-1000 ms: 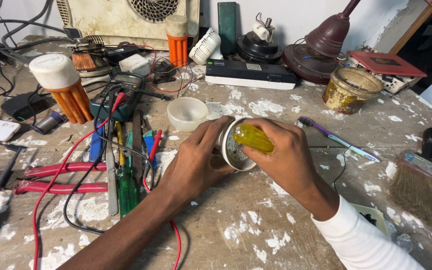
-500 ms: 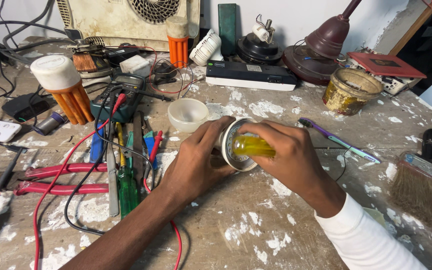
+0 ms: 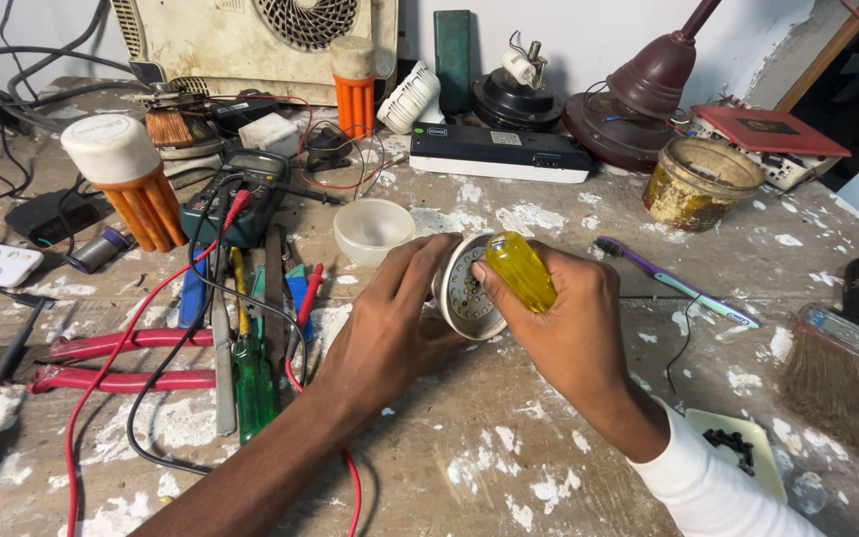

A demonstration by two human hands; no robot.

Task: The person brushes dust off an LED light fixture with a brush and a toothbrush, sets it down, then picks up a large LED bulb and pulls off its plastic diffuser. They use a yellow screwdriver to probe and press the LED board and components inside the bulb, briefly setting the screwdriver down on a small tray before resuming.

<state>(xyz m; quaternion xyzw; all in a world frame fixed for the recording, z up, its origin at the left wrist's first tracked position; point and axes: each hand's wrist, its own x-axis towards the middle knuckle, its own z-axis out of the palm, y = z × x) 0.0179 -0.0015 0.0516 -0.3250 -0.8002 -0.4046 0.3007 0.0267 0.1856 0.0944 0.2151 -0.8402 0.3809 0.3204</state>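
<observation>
Comparing this moment with the two earlier ones, little has shifted: the left hand (image 3: 390,333) still cups the round white lamp housing (image 3: 464,293) from its left side, fingers curled over the rim, and the right hand (image 3: 569,328) still closes around the yellow screwdriver handle (image 3: 521,270). The handle's angle has changed slightly, now leaning up and to the left across the housing's face, where a disc dotted with small points shows. The tip itself is hidden behind the handle and fingers, so I cannot tell just where it sits. Both hands stay low over the paint-spattered table (image 3: 469,467), near its middle. That small turn with no change of grip suggests the work on the housing's inside is ongoing rather than finished. Just behind the hands lies a translucent white dome cover (image 3: 372,229); to the left lie a green-handled screwdriver (image 3: 251,383), red-handled pliers (image 3: 116,363) and a multimeter (image 3: 243,194) with red and black leads.
</observation>
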